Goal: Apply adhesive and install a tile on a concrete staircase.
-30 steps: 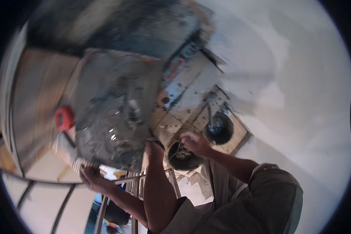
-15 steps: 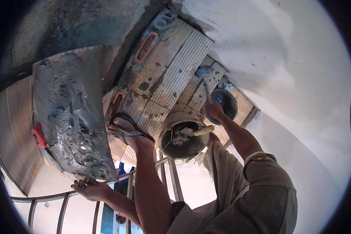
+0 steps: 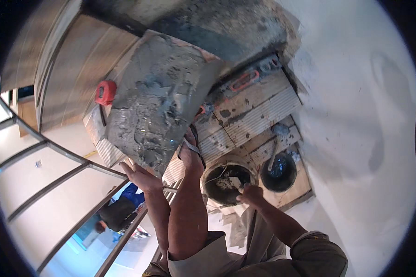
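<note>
My left hand (image 3: 144,178) grips the lower edge of a large tile (image 3: 152,111) thickly spread with wet grey mortar. My right hand (image 3: 249,194) is closed on the handle of a trowel at the near bucket (image 3: 208,177), whose blade (image 3: 234,183) lies over the dark interior. Beside it stands a smaller dark bucket (image 3: 291,182), with a long-handled tool (image 3: 279,130) leaning across it. A red tape measure (image 3: 105,91) is by the tile's left edge. My sandalled foot (image 3: 189,150) is just right of the tile.
Ridged-back tiles (image 3: 263,111) and a level with orange-rimmed openings (image 3: 245,81) lie on the landing beside a white wall (image 3: 351,115). Metal railing (image 3: 60,152) runs along the left; below it another person (image 3: 118,210) is visible. Wooden-look steps (image 3: 78,55) rise upper left.
My right hand has moved from the long tool at the smaller bucket to the trowel in the near bucket. My left hand remains at the tile's edge. The view has shifted.
</note>
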{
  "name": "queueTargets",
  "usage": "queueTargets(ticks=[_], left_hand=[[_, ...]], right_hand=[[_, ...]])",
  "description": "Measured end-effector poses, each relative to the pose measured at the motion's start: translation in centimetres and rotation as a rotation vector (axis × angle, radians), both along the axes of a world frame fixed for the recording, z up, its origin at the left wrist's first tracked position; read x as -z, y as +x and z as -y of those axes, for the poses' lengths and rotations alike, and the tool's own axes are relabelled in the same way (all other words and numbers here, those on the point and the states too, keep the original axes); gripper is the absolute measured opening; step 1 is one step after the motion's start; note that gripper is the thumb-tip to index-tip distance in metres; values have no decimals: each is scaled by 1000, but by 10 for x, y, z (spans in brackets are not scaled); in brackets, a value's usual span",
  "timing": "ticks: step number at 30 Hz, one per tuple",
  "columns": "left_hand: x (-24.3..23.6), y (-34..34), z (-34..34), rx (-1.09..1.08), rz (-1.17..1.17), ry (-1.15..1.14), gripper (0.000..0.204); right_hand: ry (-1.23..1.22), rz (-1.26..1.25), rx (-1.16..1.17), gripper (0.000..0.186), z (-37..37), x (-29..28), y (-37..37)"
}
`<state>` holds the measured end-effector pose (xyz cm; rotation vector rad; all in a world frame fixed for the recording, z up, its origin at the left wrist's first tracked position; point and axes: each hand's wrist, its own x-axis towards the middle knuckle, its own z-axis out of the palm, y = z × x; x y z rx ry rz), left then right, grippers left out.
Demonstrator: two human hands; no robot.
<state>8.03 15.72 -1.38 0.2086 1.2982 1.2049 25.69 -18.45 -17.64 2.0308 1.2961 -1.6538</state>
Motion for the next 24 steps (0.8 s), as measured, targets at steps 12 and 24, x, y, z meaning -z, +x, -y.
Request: queueTargets(ticks=[12, 24], left_hand=[[5, -24, -6, 72, 153, 101, 87], [9, -28, 0, 126, 161, 172, 67]], right_hand=[[148, -42, 143, 34, 50, -125, 118], [806, 46, -99, 41, -172, -305, 129]])
